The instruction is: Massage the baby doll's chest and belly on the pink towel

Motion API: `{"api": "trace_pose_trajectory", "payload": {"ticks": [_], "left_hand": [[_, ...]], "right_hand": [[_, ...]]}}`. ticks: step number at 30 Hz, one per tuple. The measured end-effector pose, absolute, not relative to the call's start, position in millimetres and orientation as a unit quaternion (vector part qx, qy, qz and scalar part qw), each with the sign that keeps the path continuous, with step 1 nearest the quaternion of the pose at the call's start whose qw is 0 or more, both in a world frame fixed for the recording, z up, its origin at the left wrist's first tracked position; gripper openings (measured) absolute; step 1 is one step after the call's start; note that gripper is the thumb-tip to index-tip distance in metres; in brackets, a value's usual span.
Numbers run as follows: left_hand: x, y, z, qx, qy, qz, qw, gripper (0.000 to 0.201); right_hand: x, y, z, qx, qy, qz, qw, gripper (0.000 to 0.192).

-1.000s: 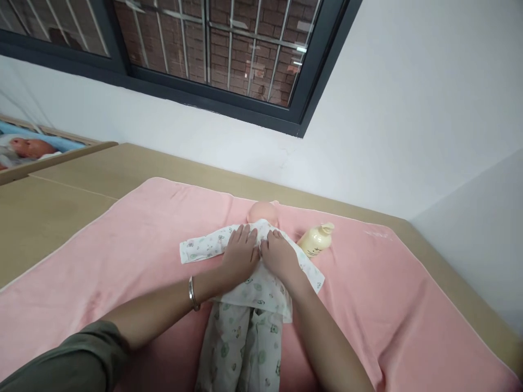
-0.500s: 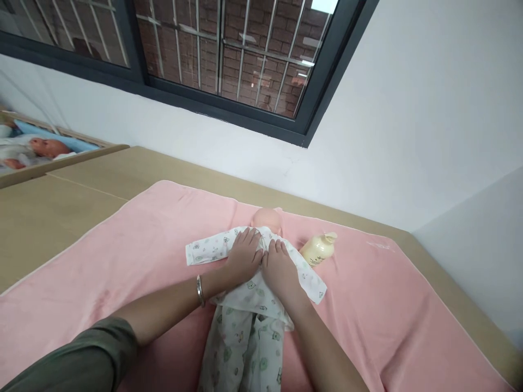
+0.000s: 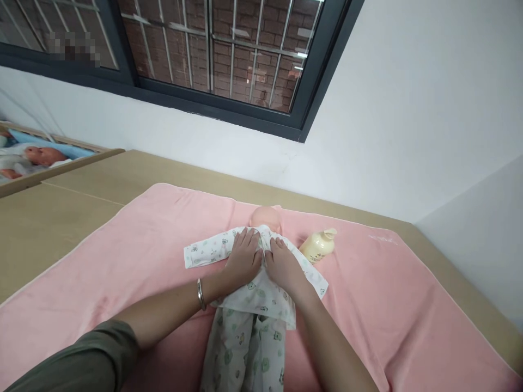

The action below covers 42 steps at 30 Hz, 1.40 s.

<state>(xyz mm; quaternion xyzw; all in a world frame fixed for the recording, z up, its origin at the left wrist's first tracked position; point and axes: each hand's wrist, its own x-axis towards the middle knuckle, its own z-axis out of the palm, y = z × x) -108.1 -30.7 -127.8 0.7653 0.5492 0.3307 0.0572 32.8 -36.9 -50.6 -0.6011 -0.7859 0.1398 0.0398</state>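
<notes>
A baby doll (image 3: 265,216) lies on its back, its head toward the wall. It wears a white patterned long-sleeved top (image 3: 261,296) and matching trousers (image 3: 232,343). My left hand (image 3: 244,257), with a silver bangle at the wrist, rests flat on the chest of the top, fingers stretched toward the neck. Beside it my right hand (image 3: 285,264) lies on the other side of the chest, fingers extended. Both palms press on the cloth, and the doll's body beneath is hidden. A pale yellow bottle (image 3: 318,246) lies tilted by the sleeve at the right.
Under the doll a pink blanket (image 3: 155,234) covers much of the tan table (image 3: 90,174). Another doll (image 3: 47,155) lies in a wooden-edged tray (image 3: 81,169) at the far left. A white wall and a dark-framed barred window (image 3: 131,81) stand behind.
My right hand has shifted slightly to the right over the top, widening the gap between my hands. The left hand stays in place; the view has tilted a little.
</notes>
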Motion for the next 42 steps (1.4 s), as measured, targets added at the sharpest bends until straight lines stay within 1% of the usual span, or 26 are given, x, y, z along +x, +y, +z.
{"api": "trace_pose_trajectory", "payload": {"ticks": [8, 19, 27, 36, 42], "left_hand": [[-108.8, -27.5, -133.4, 0.777, 0.548, 0.309, 0.029, 0.049], [-109.8, -25.3, -139.8, 0.787, 0.542, 0.295, 0.016, 0.050], [-111.0, -24.8, -133.1, 0.782, 0.552, 0.288, 0.036, 0.051], [-109.4, -21.9, -133.6, 0.772, 0.548, 0.322, 0.016, 0.049], [-107.5, -25.6, -129.8, 0.766, 0.549, 0.336, 0.010, 0.043]], "right_hand": [[35.1, -33.8, -53.6, -0.603, -0.773, 0.184, 0.068, 0.050], [36.8, -34.5, -52.3, -0.602, -0.762, 0.224, 0.084, 0.053], [35.1, -36.8, -60.4, -0.613, -0.759, 0.193, 0.101, 0.054], [23.4, -27.9, -67.7, -0.657, -0.735, 0.100, 0.135, 0.054], [40.4, -9.2, -76.6, -0.627, -0.753, 0.116, 0.163, 0.058]]}}
